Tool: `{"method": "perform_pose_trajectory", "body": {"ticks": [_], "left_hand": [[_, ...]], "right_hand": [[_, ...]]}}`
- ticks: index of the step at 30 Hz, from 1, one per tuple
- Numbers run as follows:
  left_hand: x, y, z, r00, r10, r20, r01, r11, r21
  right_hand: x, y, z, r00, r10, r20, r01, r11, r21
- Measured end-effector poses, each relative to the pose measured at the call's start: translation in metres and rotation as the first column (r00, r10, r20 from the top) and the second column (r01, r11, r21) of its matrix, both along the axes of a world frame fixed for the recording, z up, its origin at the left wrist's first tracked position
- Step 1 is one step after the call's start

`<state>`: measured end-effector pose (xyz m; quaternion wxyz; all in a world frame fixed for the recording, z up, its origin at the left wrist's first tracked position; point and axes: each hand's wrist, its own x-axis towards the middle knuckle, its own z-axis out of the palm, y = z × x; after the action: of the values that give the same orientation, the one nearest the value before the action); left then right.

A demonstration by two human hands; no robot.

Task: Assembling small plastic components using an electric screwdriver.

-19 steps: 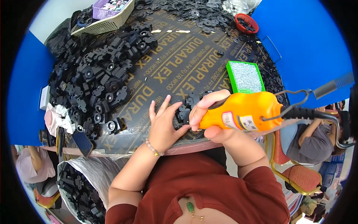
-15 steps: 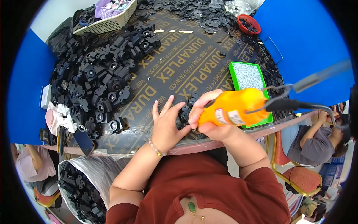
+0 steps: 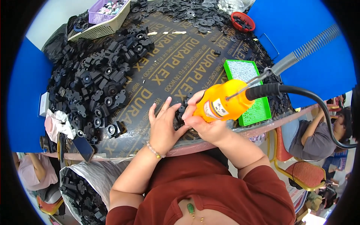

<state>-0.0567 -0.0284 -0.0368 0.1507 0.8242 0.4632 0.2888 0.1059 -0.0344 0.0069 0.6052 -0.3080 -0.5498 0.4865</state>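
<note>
My right hand (image 3: 204,123) is wrapped around an orange electric screwdriver (image 3: 234,92), tilted with its rear end up to the right. A black cable (image 3: 318,98) and a coiled metal spring (image 3: 305,50) run from that end. The driver's tip is hidden behind my fingers. Close on its left, my left hand (image 3: 164,125) has thumb and forefinger on either side of a small black plastic part (image 3: 180,115), the other fingers spread; the part is mostly covered. Just right of the driver lies a green tray (image 3: 227,70) of small silvery pieces, partly hidden by the tool.
Black plastic housings (image 3: 101,82) are heaped on the left of the table, and flat black discs (image 3: 191,17) at the back. Baskets (image 3: 101,30), a red bowl (image 3: 240,15), a phone (image 3: 83,147) and crumpled tissue (image 3: 60,123) stand around. A sack (image 3: 103,172) of black parts hangs below. Other people sit on both sides.
The screwdriver has swung slightly left, its rear end moving left and its cable and spring now showing sharply. My head view has shifted a little; both hands stay close together.
</note>
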Motion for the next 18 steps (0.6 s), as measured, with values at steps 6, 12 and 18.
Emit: {"method": "perform_pose_trajectory", "body": {"ticks": [6, 12, 18], "left_hand": [[-0.002, -0.003, 0.012, 0.999, -0.017, -0.051, 0.013, 0.997, -0.075], [0.037, 0.008, 0.045, 0.969, -0.100, -0.227, 0.089, 0.995, -0.054], [0.056, 0.018, 0.021, 0.944, -0.115, -0.310, 0.116, 0.993, -0.016]], "right_hand": [[0.055, -0.002, 0.044, 0.985, -0.173, -0.015, 0.171, 0.946, 0.276], [0.137, 0.006, 0.039, 0.693, -0.702, 0.163, 0.578, 0.676, 0.457], [0.111, -0.021, 0.028, 0.377, -0.914, 0.147, 0.226, 0.245, 0.943]]}}
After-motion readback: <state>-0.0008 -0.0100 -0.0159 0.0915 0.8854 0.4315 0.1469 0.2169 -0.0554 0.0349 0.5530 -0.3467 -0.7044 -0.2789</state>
